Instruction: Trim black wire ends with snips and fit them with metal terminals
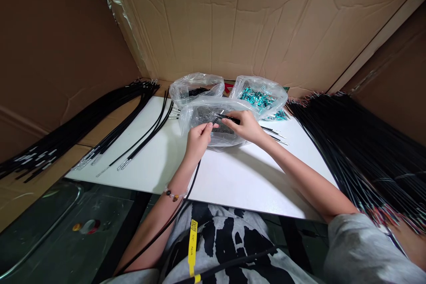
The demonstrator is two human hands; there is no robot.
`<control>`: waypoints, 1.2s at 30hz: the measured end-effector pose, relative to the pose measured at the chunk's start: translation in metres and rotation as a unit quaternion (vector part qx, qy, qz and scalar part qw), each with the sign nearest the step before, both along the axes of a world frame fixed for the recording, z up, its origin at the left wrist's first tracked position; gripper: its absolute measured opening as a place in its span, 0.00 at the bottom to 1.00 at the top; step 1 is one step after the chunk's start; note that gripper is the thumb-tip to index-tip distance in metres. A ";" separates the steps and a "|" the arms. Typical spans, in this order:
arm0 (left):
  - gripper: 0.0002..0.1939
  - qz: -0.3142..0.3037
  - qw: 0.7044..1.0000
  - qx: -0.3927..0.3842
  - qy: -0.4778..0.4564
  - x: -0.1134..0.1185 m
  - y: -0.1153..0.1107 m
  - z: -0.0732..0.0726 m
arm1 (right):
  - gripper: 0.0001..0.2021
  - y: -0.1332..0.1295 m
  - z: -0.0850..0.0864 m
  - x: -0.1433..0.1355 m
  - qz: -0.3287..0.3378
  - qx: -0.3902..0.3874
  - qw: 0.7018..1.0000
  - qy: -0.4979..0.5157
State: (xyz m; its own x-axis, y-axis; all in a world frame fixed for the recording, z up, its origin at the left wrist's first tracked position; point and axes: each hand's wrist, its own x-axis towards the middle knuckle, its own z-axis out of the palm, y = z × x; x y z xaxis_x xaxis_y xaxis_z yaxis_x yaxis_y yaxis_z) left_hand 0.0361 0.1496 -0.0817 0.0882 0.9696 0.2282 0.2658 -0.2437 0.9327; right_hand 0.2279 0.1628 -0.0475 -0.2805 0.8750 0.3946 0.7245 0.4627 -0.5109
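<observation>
My left hand (199,136) pinches a black cable (196,174) near its end, and the cable runs down along my left forearm. Close to that end, my right hand (246,125) grips slim black tweezers (229,118), their tips almost meeting the cable end. Whether they touch it is too small to tell. Both hands are over the front clear plastic bag (229,143), which holds a mass of tiny dark grey pieces (204,115).
Behind stand a plastic bag (175,91) of black parts and another of teal pieces (258,99). Black cables (123,124) lie left on the white table (229,182); a thick cable bundle (369,142) lies right. Cardboard walls (219,22) enclose the table. A yellow tag (192,246) hangs near my lap.
</observation>
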 end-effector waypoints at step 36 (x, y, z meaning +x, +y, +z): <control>0.23 0.008 0.991 -0.024 -0.134 0.004 0.002 -0.003 | 0.16 0.000 0.009 0.008 -0.031 -0.003 0.993 0.113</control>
